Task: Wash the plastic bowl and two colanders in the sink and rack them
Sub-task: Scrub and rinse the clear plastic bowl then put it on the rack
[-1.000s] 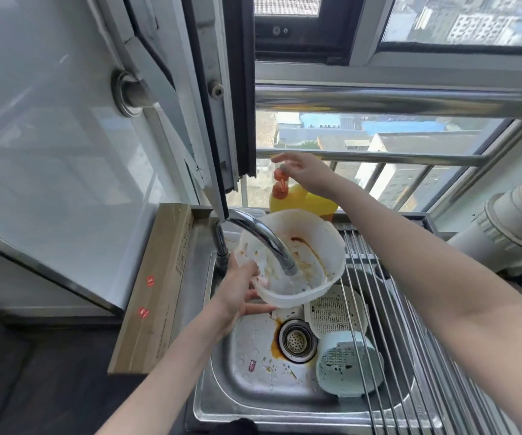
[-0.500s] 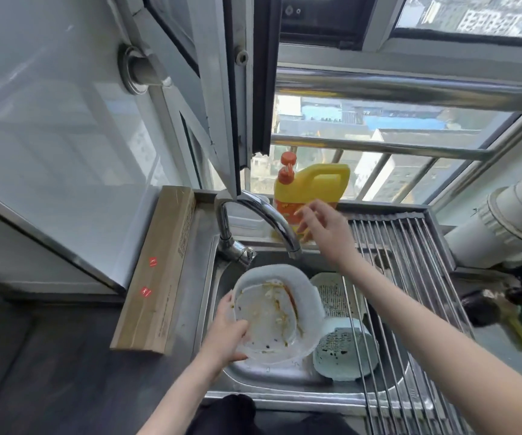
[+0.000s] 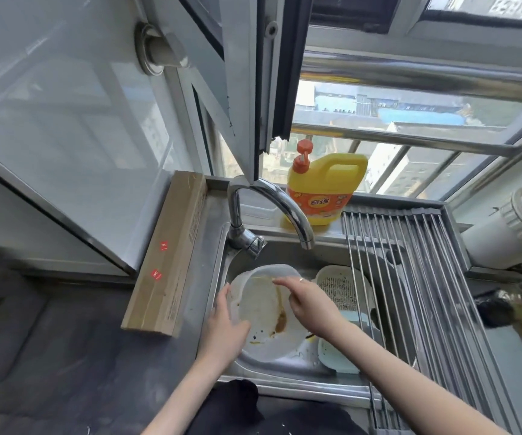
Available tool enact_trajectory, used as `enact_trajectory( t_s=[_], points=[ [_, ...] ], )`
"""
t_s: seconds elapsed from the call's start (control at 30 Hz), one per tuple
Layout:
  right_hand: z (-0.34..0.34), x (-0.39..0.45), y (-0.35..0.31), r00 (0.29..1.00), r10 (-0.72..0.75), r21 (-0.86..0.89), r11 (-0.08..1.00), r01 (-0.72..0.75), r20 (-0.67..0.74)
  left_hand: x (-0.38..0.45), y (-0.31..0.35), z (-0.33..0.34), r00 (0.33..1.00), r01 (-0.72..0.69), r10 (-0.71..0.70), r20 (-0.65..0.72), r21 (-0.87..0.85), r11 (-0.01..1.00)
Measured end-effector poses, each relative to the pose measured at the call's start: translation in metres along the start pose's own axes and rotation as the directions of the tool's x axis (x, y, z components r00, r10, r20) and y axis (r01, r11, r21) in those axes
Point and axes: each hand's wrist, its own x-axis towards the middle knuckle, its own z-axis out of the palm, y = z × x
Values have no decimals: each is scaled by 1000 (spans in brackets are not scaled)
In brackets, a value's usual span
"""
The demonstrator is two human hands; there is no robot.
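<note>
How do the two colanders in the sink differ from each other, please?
The white colander lies at the back of the sink, its perforated face up; the blue colander sits nearer the front, partly hidden under the right arm. The white one shows dark specks across its holes; little of the blue one's surface can be seen. Both lie untouched beside the bowl.

Bright window daylight; edges warped, blurry.

Both bare forearms reach forward and down from the lower edge. The left hand curls its fingers in a grip. The right hand stretches its fingers leftward, palm down.
</note>
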Motion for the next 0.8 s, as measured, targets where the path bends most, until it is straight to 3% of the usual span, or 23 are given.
enact_trajectory(
  t_s=[0.1, 0.2, 0.37, 0.43, 0.5, 0.67, 0.8],
  points=[
    [-15, -3, -4, 977, 76, 242, 970, -26, -200, 9, -8, 3, 999, -28, 29, 14, -71, 997],
    [-29, -4, -6, 924, 200, 437, 898, -41, -325, 23, -20, 8, 985, 147, -93, 143, -433, 889],
    [-54, 1, -2, 861, 332, 561, 825, -67, -385, 35, -36, 18, 928, 354, -190, 320, -598, 719],
    [-59, 8, -3, 867, 354, 554, 825, -113, -350, 36, -39, 18, 880, 465, -291, 375, -563, 683],
    [-55, 25, -5, 902, 367, 513, 832, -208, -228, 38, -39, 18, 841, 520, -347, 416, -439, 733],
    [-38, 66, -17, 915, 392, 454, 801, -390, 95, 39, -33, 18, 839, 470, -329, 433, -272, 840],
    [-34, 88, -33, 937, 343, 369, 863, -344, 71, 46, -30, 18, 868, 400, -284, 407, -235, 886]
  ],
)
